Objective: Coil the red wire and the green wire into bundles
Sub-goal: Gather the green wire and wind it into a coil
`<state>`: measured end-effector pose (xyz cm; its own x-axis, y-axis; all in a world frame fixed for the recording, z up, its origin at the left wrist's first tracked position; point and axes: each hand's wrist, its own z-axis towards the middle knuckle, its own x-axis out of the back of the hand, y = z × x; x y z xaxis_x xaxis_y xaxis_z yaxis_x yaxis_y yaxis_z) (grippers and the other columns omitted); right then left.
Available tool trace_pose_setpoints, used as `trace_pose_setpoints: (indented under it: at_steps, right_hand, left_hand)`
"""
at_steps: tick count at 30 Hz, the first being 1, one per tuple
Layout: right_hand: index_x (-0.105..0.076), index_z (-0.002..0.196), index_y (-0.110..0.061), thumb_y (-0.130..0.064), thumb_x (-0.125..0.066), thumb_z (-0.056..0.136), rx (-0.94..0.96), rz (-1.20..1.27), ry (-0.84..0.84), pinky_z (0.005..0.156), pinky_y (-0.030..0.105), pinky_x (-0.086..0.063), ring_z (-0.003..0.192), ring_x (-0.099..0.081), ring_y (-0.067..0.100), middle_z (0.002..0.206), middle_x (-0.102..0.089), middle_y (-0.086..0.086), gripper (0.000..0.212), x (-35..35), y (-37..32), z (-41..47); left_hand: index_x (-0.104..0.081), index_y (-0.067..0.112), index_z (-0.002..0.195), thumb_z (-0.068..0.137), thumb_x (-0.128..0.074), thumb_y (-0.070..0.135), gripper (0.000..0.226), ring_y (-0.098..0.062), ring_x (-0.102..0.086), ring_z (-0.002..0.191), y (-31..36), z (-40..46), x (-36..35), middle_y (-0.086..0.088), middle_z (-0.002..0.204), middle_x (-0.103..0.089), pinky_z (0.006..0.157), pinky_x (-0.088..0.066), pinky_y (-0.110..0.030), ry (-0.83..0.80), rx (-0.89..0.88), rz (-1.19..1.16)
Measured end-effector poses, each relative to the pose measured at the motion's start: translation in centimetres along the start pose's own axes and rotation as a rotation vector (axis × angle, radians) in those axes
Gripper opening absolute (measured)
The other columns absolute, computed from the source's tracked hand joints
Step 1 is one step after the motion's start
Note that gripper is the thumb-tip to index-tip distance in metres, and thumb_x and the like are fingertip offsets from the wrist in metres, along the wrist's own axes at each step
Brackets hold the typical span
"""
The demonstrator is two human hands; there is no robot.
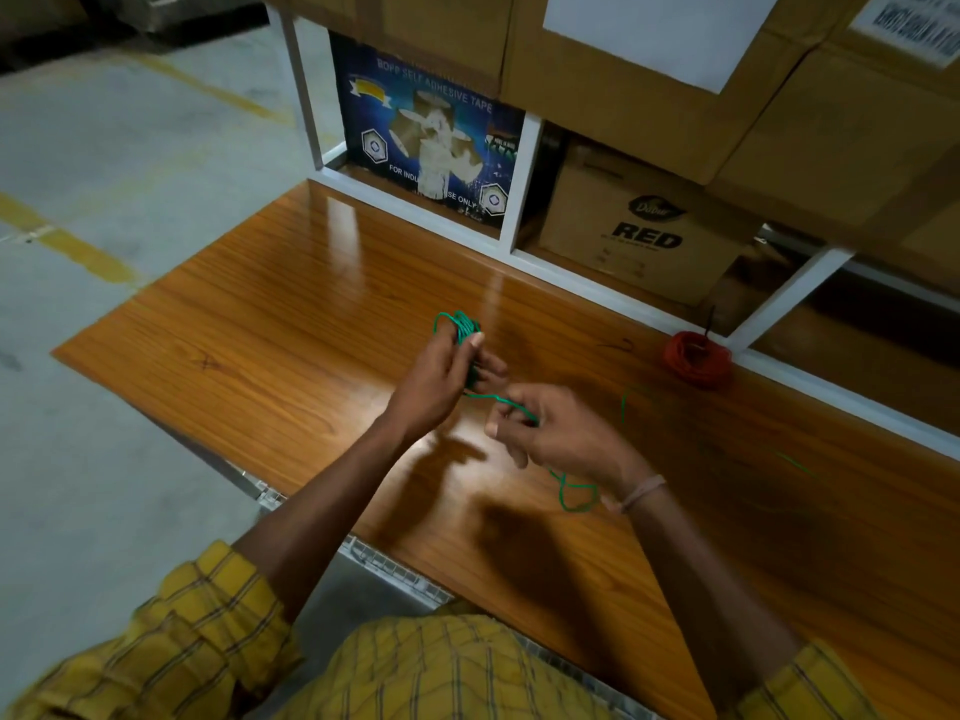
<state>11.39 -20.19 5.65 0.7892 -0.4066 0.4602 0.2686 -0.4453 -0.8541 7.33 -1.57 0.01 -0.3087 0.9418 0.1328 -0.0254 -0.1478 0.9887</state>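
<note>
the left hand (447,376) holds a small coil of green wire (460,324), fingers curled round it, the loops poking out just above the fingertips. the right hand (550,433) pinches the free run of the same wire between thumb and fingers, close beside the left fingers, with a short span of wire bridging the two hands. the rest of the wire drops below the right fingers, loops near the wrist and trails off to the right over the table (234,330).

the red wire (698,358) lies well off to the right of the fingers, by the shelf frame (524,163), already looking like a finished bundle.

the step in hand seems to be winding green turns onto the left-hand coil. it would go best with the feeding fingers kept close to the coil, a light even tension, each turn laid beside the last, and the trailing loop near the wrist shaken out so it does not kink or knot.

hard to tell: how many turns the coil has, since the left fingers cover most of it. the wire's far end is faint and blurred on the table, so the length left is unclear. whether the red bundle is tied cannot be told.
</note>
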Motion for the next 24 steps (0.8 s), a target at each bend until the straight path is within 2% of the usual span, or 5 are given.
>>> trace_pose_setpoints:
  at_steps: [2, 9, 12, 17, 24]
  right_hand:
    - [-0.064, 0.097, 0.005, -0.009, -0.066, 0.099, -0.006, 0.079, 0.024, 0.047, 0.02, -0.039, 0.045, -0.048, 0.003, 0.057, -0.061, 0.002, 0.015, 1.2, 0.1, 0.2]
    - [-0.066, 0.089, -0.004, -0.016, -0.073, 0.087, 0.037, 0.357, 0.077, 0.065, 0.03, -0.052, 0.057, -0.058, 0.018, 0.063, -0.059, 0.006, 0.014, 7.1, 1.7, 1.2]
    - [-0.067, 0.088, -0.006, -0.016, -0.071, 0.086, -0.005, 0.471, 0.027, 0.065, 0.03, -0.052, 0.058, -0.049, 0.018, 0.064, -0.052, 0.007, 0.011, 8.9, 2.1, 1.8]
    - [-0.071, 0.1, 0.001, -0.033, -0.082, 0.086, -0.011, 0.152, 0.08, 0.054, 0.016, -0.043, 0.058, -0.052, 0.004, 0.075, -0.061, 0.0, 0.038, 10.2, 2.5, 2.8]
    - [-0.066, 0.097, -0.006, -0.001, -0.077, 0.09, -0.057, 0.23, 0.358, 0.059, 0.007, -0.046, 0.06, -0.06, -0.01, 0.08, -0.062, -0.003, 0.014, 7.4, 4.5, 5.5]
  left_hand:
    - [-0.045, 0.013, 0.1, 0.115, -0.044, 0.024, 0.018, 0.004, -0.069, 0.072, 0.3, -0.3, -0.1, 0.0, 0.083, -0.072, 0.069, -0.052, -0.021, -0.038, -0.059, 0.258]
    - [-0.055, 0.015, 0.094, 0.11, -0.038, 0.041, 0.036, -0.004, -0.058, 0.068, 1.2, -1.1, 0.8, 0.007, 0.071, -0.062, 0.073, -0.045, -0.038, -0.21, -0.088, 0.478]
    - [-0.056, 0.014, 0.091, 0.111, -0.041, 0.037, 0.034, -0.008, -0.053, 0.063, 1.8, -1.6, 1.2, 0.009, 0.067, -0.058, 0.068, -0.041, -0.037, -0.288, -0.056, 0.432]
    - [-0.056, 0.019, 0.085, 0.116, -0.04, 0.026, 0.036, 0.005, -0.053, 0.056, 3.1, -2.8, 1.2, 0.008, 0.068, -0.052, 0.059, -0.037, -0.012, -0.368, 0.081, 0.238]
    - [-0.06, 0.004, 0.086, 0.116, -0.041, 0.027, 0.042, -0.004, -0.033, 0.053, 3.3, -3.5, 0.9, 0.01, 0.061, -0.041, 0.053, -0.028, -0.017, -0.406, 0.09, 0.053]
